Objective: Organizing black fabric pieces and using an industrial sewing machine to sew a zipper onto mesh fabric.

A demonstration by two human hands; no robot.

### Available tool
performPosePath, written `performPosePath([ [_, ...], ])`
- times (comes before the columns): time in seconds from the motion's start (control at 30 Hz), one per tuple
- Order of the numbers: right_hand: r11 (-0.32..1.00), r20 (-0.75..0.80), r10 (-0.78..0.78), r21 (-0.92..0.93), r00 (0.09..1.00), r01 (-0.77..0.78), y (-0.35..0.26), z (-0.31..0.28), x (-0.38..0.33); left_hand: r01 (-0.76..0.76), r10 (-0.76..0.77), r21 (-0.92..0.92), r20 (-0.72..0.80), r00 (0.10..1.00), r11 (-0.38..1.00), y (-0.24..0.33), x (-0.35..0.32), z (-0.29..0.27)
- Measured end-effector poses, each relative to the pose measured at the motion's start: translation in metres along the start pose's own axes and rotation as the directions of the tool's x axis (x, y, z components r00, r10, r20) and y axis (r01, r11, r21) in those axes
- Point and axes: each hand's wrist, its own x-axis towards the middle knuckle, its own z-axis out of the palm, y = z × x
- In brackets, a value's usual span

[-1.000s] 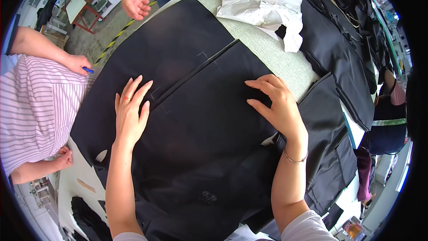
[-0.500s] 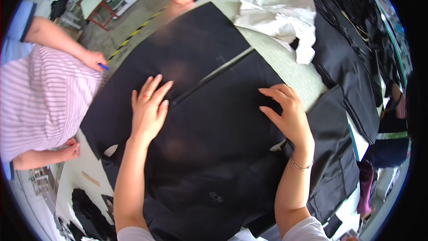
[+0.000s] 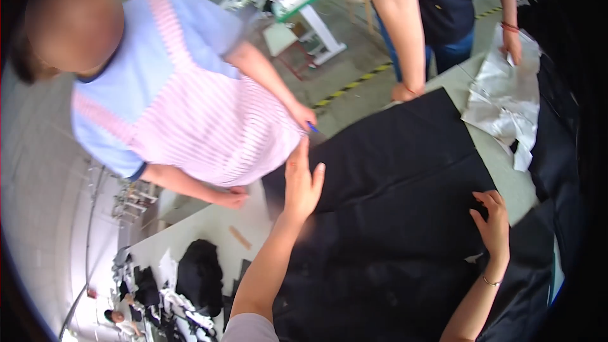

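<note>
A wide piece of black cloth (image 3: 392, 215) lies spread over the table in front of me, with a line like a fold or overlapping edge across it. My left hand (image 3: 303, 183) is open over its left side, fingers stretched away from me and thumb apart. Nothing shows in it; whether it touches the cloth I cannot tell. At the cloth's right edge, my right hand (image 3: 494, 221) is open, fingers loosely bent, thumb apart, holding nothing visible.
At the left stands a co-worker in a striped pink apron (image 3: 215, 126), a blue pen (image 3: 311, 126) in one hand. Another person across the table touches crumpled white sheeting (image 3: 503, 98). Black and white scraps (image 3: 199, 278) lie lower left; more dark cloth (image 3: 532, 253) lies right.
The view has swung left, bringing the co-worker's upper body into sight. My left hand has turned and moved toward the cloth's left edge. The pale gap across the cloth no longer shows.
</note>
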Motion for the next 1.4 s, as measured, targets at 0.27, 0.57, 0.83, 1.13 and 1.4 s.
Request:
performPosePath([
  [0.27,0.996,-0.047,-0.06,0.055,0.997,0.063,0.009,0.004,0.0,0.199,-0.175,0.027,-0.367,0.914,0.98,0.082,-0.036,-0.199],
  [0.57,0.999,-0.117,-0.033,0.024,0.993,0.036,0.021,0.019,-0.001,0.087,-0.234,0.248,0.656,0.717,0.965,0.198,-0.386,-0.14],
  [0.83,0.986,-0.184,-0.148,-0.103,0.972,0.131,0.046,0.044,0.0,0.148,-0.265,0.242,0.575,0.774,0.959,0.236,-0.411,-0.111],
  [1.13,0.924,0.044,-0.157,-0.345,0.987,0.162,0.066,0.003,-0.009,0.023,-0.223,0.332,0.581,0.783,0.943,0.237,-0.404,-0.097],
  [1.4,0.951,-0.202,-0.261,0.113,0.944,0.288,-0.119,-0.059,-0.273,0.048,-0.157,0.27,0.4,0.903,0.962,0.215,-0.434,-0.098],
])
